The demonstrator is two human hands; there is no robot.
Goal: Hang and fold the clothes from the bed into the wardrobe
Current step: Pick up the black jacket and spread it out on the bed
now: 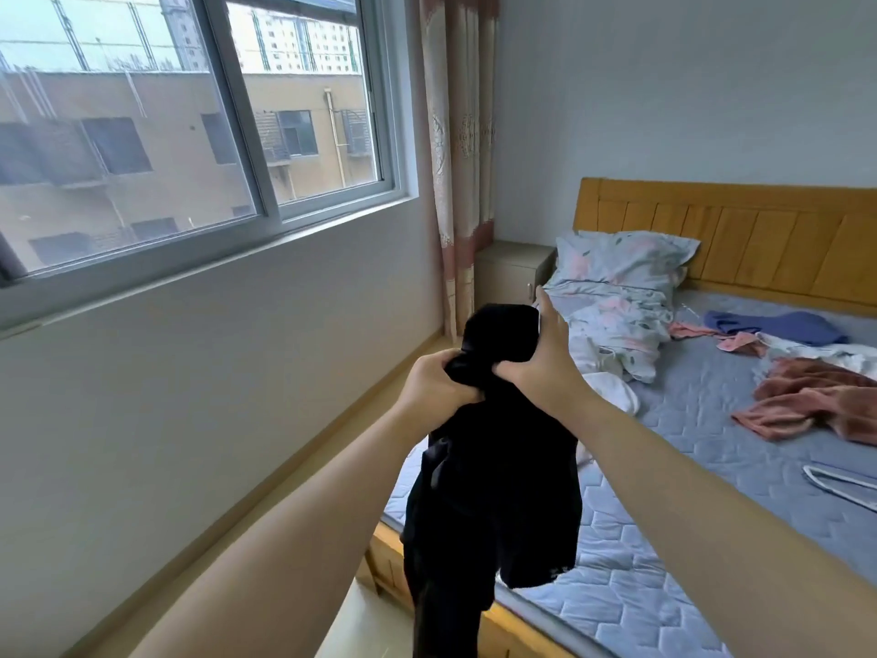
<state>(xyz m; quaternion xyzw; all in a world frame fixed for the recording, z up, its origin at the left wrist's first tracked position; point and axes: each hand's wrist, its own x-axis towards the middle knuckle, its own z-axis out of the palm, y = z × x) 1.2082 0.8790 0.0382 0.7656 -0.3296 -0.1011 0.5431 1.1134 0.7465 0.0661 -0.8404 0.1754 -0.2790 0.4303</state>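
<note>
Clutching the bunched top of a black garment [493, 491] in left hand [434, 389] and right hand [541, 368], dangling it by the bed [664, 467].

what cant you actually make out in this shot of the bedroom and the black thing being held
All in the head view:
Black fabric garment: type unclear; bunched in the left hand and right hand, lower end cut by the bottom edge.
Thin white hanger-like item on the grey quilted bed: cut off by the right edge.
Rust-brown crumpled cloth: far side cut by the right edge.
Wardrobe: outside the frame.
</note>
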